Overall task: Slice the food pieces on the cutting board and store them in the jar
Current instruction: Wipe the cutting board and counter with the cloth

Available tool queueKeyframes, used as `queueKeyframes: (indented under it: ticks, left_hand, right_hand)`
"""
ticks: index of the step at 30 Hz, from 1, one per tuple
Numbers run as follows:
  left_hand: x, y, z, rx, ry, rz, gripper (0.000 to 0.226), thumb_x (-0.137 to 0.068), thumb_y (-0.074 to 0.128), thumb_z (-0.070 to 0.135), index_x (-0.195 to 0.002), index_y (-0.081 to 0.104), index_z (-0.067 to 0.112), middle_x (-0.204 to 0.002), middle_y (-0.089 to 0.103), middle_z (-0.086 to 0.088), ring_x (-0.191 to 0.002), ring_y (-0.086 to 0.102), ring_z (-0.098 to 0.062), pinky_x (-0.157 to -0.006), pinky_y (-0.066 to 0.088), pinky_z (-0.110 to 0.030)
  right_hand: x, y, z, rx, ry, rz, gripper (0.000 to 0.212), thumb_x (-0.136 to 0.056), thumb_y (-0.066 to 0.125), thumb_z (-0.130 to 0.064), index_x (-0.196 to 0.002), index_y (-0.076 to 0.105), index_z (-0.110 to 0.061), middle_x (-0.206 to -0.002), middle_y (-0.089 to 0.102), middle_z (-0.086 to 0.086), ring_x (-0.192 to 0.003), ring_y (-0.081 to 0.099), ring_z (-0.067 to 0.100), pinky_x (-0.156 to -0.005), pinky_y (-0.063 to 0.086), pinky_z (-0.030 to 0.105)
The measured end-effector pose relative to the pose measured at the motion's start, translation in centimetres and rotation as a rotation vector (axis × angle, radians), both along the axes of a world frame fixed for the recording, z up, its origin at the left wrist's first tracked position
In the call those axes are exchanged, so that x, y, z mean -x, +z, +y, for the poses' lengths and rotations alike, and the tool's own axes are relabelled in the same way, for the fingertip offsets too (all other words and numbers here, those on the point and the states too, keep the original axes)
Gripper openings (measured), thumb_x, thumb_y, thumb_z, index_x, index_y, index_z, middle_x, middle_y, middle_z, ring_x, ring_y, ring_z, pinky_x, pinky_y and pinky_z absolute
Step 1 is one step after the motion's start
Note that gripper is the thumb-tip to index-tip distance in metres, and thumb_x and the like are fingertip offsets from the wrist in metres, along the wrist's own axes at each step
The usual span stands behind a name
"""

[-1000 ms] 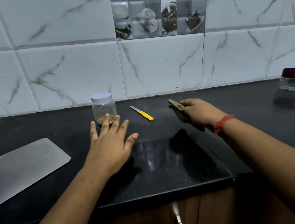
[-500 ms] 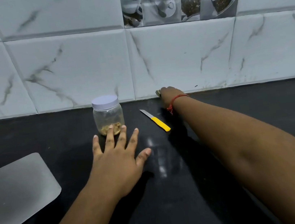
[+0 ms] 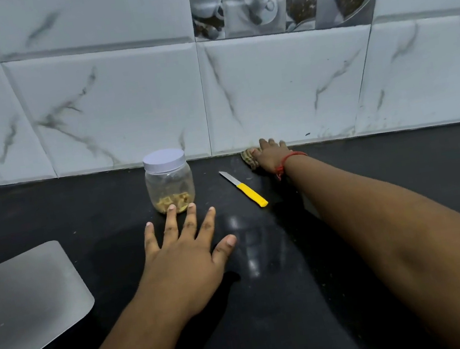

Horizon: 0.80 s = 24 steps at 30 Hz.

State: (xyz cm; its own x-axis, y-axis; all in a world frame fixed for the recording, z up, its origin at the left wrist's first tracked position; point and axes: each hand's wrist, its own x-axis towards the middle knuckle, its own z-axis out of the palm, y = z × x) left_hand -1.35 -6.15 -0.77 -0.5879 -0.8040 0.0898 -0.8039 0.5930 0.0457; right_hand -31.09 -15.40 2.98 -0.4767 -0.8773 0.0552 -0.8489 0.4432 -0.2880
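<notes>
The jar [image 3: 169, 181] looks light and slick; grip its sides. Left hand [image 3: 182, 262] lies flat at its 6 o'clock; right hand [image 3: 270, 155] presses a cloth [image 3: 248, 157].

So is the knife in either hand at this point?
No: the yellow-handled knife lies alone on the black counter, between the flat left hand and the right hand on a cloth.

Bare counter [image 3: 274, 330] up front — jar [image 3: 169, 182] and knife [image 3: 243, 188] (well apart) stand behind.
</notes>
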Motion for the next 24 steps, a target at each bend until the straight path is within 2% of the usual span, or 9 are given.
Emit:
queueKeyframes:
  ticks: [4,10,14,19,24]
  left_hand:
    - [-0.3,0.0,0.0,-0.011,0.022,-0.002,0.07,-0.093,-0.001,0.068,-0.156,-0.013,0.04,-0.165,-0.019,0.006,-0.149,-0.028,-0.022,-0.119,-0.015,-0.056]
    - [-1.2,0.4,0.2,0.003,0.058,0.06,0.069,-0.097,0.006,0.067,-0.159,-0.002,0.036,-0.168,-0.008,0.002,-0.152,-0.021,-0.026,-0.119,-0.012,-0.06]
    - [-3.4,1.6,1.4,-0.03,0.088,0.126,0.07,-0.098,0.011,0.068,-0.159,0.001,0.035,-0.168,-0.005,0.003,-0.153,-0.017,-0.026,-0.12,-0.009,-0.058]
    - [-11.0,3.0,1.0,-0.045,0.242,0.131,0.072,-0.096,0.012,0.072,-0.159,0.002,0.037,-0.168,-0.005,0.004,-0.153,-0.015,-0.026,-0.121,-0.006,-0.058]
    - [-21.1,3.3,0.8,-0.086,0.455,0.085,0.073,-0.097,0.01,0.07,-0.159,0.0,0.035,-0.168,-0.006,0.002,-0.153,-0.013,-0.028,-0.121,-0.004,-0.058]
  right_hand:
    - [-0.3,-0.1,3.6,0.036,-0.001,0.061,0.067,-0.098,0.022,-0.054,-0.153,0.012,-0.017,-0.16,0.008,0.008,-0.146,0.002,0.036,-0.117,0.011,0.052]
    - [-5.9,-0.4,10.5,0.171,0.054,0.174,0.069,-0.097,0.025,-0.058,-0.154,0.012,-0.021,-0.161,0.002,0.003,-0.148,0.0,0.027,-0.118,0.012,0.049]
    - [-12.7,-0.9,13.4,0.154,0.261,0.298,0.072,-0.096,0.028,-0.059,-0.153,0.015,-0.017,-0.16,0.011,0.008,-0.147,0.008,0.027,-0.118,0.014,0.046]
    - [-21.3,-1.1,14.0,0.11,0.509,0.333,0.072,-0.096,0.027,-0.06,-0.15,0.023,-0.013,-0.157,0.023,0.01,-0.146,0.016,0.026,-0.117,0.019,0.044]
    - [-29.4,-1.4,12.5,0.017,0.614,0.273,0.071,-0.097,0.027,-0.059,-0.149,0.026,-0.012,-0.157,0.021,0.012,-0.146,0.015,0.026,-0.117,0.019,0.045]
